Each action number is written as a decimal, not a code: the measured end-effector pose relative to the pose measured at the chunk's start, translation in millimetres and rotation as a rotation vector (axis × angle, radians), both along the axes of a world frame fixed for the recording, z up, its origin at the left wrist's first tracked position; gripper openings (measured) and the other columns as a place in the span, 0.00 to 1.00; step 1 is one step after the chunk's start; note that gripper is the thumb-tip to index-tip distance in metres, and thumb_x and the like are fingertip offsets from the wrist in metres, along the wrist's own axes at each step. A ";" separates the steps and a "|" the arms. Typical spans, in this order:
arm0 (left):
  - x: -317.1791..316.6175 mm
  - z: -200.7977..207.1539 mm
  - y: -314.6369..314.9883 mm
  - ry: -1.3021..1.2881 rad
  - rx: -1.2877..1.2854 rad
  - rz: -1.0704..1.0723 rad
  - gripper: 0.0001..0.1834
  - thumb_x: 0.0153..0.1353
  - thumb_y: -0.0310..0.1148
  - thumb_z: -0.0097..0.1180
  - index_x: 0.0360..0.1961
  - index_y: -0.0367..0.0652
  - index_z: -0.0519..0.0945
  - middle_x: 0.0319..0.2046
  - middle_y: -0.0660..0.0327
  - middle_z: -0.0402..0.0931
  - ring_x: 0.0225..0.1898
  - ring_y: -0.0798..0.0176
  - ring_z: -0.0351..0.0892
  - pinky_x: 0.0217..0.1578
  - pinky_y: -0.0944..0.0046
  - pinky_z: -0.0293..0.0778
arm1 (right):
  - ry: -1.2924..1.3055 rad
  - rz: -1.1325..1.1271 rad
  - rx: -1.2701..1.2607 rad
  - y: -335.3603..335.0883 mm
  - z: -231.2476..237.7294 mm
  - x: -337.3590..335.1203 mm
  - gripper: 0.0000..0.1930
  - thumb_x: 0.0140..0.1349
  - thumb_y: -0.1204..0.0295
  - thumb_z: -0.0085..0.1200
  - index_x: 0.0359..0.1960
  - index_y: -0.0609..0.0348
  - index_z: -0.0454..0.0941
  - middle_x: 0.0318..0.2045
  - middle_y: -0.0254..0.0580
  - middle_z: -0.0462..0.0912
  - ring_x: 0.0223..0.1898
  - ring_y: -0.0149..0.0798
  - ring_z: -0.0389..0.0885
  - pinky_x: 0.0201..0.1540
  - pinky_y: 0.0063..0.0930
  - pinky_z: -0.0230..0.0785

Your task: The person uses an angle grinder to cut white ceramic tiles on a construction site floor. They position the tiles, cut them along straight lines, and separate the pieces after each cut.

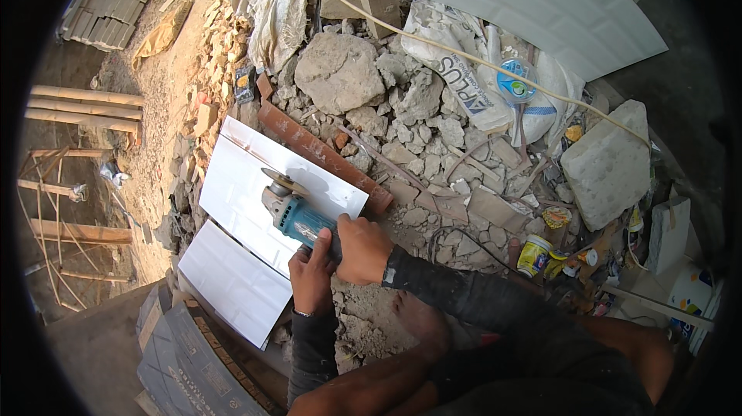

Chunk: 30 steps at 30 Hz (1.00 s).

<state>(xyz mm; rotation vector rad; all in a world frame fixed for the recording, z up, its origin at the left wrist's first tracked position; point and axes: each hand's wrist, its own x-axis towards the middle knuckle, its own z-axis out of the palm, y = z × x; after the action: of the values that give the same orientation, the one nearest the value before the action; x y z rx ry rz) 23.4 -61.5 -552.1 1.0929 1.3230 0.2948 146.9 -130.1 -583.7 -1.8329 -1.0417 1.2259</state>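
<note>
A teal angle grinder (305,219) with a grey head and a thin cutting disc (283,182) is in both my hands, above a white tile (238,184) with a faint brick pattern. My right hand (365,250) wraps round the rear of its body. Beside it my left hand (311,281) grips the body from below, thumb and fingers against it. The disc stands on edge over the tile; whether it touches the surface I cannot tell. Along the tile's near side lies a second white piece (232,278), with a dark gap between them.
Broken concrete chunks (340,72) and rubble fill the ground beyond. A reddish-brown strip (317,153) lies behind the tile. A pale cable (464,59) crosses over white sacks (483,95). A large white panel (541,6) leans far right; a cardboard box (178,362) sits near left.
</note>
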 end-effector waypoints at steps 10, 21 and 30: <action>5.1 4.1 -11.2 0.010 -0.006 0.029 0.21 0.68 0.41 0.62 0.46 0.30 0.77 0.36 0.58 0.82 0.33 0.67 0.82 0.38 0.67 0.78 | -0.021 -0.043 0.042 -9.7 -5.1 -2.4 0.27 0.41 0.69 0.70 0.39 0.71 0.69 0.32 0.66 0.83 0.37 0.67 0.84 0.41 0.54 0.78; 5.7 5.6 -11.6 0.002 -0.010 0.029 0.21 0.68 0.41 0.62 0.46 0.30 0.77 0.37 0.57 0.82 0.34 0.67 0.82 0.38 0.67 0.78 | -0.033 -0.048 0.034 -9.3 -3.2 -2.8 0.27 0.41 0.70 0.69 0.40 0.71 0.69 0.33 0.66 0.83 0.38 0.67 0.84 0.43 0.51 0.79; 5.9 8.7 -17.9 0.043 -0.010 0.005 0.21 0.67 0.42 0.63 0.44 0.32 0.77 0.33 0.61 0.80 0.29 0.70 0.79 0.35 0.68 0.77 | 0.017 -0.013 -0.024 -15.4 -0.2 0.4 0.26 0.40 0.72 0.67 0.40 0.73 0.70 0.35 0.67 0.83 0.40 0.65 0.85 0.45 0.49 0.80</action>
<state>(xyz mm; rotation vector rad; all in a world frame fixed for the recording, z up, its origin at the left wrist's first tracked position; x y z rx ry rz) 29.3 -79.4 -543.4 1.0933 1.3642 0.2691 147.3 -145.5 -583.8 -1.8417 -1.0085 1.2486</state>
